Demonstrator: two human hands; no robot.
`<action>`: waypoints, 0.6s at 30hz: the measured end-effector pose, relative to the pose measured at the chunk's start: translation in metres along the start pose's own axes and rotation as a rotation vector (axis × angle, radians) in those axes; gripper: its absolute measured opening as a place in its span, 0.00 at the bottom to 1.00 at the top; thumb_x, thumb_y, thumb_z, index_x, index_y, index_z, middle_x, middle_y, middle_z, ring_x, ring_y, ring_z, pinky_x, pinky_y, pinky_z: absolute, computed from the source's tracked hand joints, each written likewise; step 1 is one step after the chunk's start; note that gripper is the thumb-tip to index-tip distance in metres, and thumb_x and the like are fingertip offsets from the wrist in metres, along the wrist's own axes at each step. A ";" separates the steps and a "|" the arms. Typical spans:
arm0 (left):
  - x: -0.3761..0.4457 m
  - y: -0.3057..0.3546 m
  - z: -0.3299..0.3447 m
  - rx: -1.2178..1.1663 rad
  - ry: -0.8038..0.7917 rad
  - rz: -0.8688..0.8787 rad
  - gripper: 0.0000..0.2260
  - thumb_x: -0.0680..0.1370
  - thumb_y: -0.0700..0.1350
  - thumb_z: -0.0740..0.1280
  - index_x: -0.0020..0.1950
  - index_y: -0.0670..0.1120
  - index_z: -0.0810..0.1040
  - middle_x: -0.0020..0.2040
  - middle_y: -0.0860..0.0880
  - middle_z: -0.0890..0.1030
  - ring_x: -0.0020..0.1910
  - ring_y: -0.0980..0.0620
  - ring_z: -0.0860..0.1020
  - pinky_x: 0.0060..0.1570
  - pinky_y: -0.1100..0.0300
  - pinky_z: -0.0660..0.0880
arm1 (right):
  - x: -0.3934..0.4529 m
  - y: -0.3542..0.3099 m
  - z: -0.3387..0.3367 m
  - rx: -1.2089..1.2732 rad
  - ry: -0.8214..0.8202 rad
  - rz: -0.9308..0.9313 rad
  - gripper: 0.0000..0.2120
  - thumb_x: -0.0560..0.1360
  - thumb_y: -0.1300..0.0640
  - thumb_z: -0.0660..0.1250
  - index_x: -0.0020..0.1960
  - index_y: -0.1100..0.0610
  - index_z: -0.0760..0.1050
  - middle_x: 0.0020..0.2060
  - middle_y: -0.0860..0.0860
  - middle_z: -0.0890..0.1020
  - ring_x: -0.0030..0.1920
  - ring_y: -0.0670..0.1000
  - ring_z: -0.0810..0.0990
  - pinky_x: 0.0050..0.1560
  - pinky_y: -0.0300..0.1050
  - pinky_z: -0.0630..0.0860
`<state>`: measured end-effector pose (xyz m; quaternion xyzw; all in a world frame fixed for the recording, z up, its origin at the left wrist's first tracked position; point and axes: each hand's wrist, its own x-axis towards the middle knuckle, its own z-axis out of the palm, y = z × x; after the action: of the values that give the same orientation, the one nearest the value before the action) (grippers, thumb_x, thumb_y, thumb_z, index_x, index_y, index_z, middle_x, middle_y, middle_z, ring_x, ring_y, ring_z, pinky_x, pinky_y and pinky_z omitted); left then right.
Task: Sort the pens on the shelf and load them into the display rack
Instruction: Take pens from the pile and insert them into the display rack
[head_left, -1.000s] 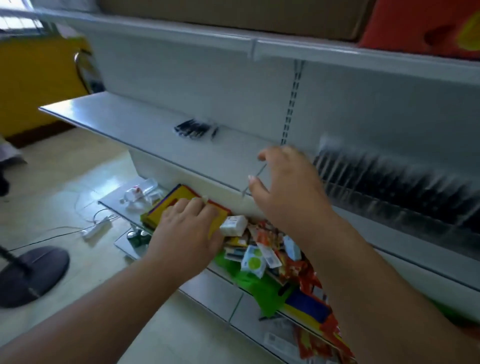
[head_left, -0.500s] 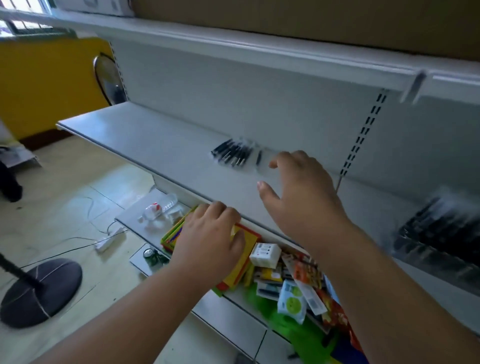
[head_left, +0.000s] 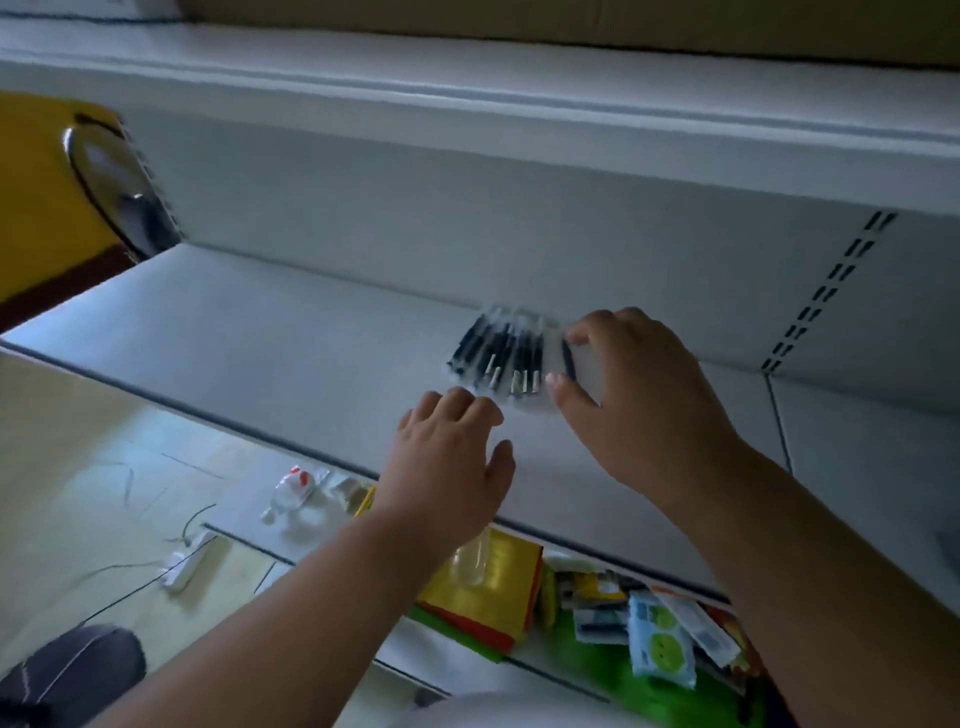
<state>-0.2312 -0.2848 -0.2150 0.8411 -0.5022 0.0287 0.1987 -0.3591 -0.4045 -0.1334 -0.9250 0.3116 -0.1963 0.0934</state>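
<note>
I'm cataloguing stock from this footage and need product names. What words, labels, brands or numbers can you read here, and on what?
No text can be read in this frame.
Pens: any print too blurred to read.
Yellow pack on the lower shelf: no legible print.
Blue-and-green packet: shapes only, lettering too small and blurred.
Small packets beside it: print too blurred.
Bottle: red label, unreadable.
</note>
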 end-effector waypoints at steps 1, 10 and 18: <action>0.010 -0.009 0.001 -0.014 -0.005 0.031 0.14 0.79 0.54 0.62 0.62 0.52 0.76 0.59 0.53 0.76 0.61 0.49 0.71 0.60 0.53 0.67 | 0.001 -0.003 0.004 -0.001 0.012 0.030 0.16 0.77 0.46 0.65 0.61 0.51 0.71 0.56 0.50 0.75 0.57 0.51 0.73 0.57 0.48 0.71; 0.083 -0.075 0.001 -0.134 -0.080 0.128 0.14 0.79 0.53 0.63 0.61 0.50 0.75 0.58 0.50 0.76 0.61 0.46 0.71 0.58 0.53 0.69 | 0.007 -0.035 0.033 -0.005 0.092 0.301 0.16 0.76 0.46 0.66 0.60 0.52 0.72 0.54 0.49 0.75 0.54 0.52 0.75 0.55 0.52 0.74; 0.121 -0.088 0.007 -0.070 -0.204 0.042 0.23 0.76 0.59 0.62 0.64 0.46 0.73 0.63 0.44 0.75 0.63 0.42 0.71 0.59 0.50 0.70 | 0.007 -0.041 0.034 -0.028 0.120 0.411 0.17 0.76 0.45 0.64 0.60 0.52 0.72 0.55 0.48 0.74 0.56 0.50 0.74 0.54 0.50 0.73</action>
<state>-0.0972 -0.3517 -0.2184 0.8215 -0.5380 -0.0706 0.1752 -0.3175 -0.3751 -0.1504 -0.8298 0.5016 -0.2236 0.0997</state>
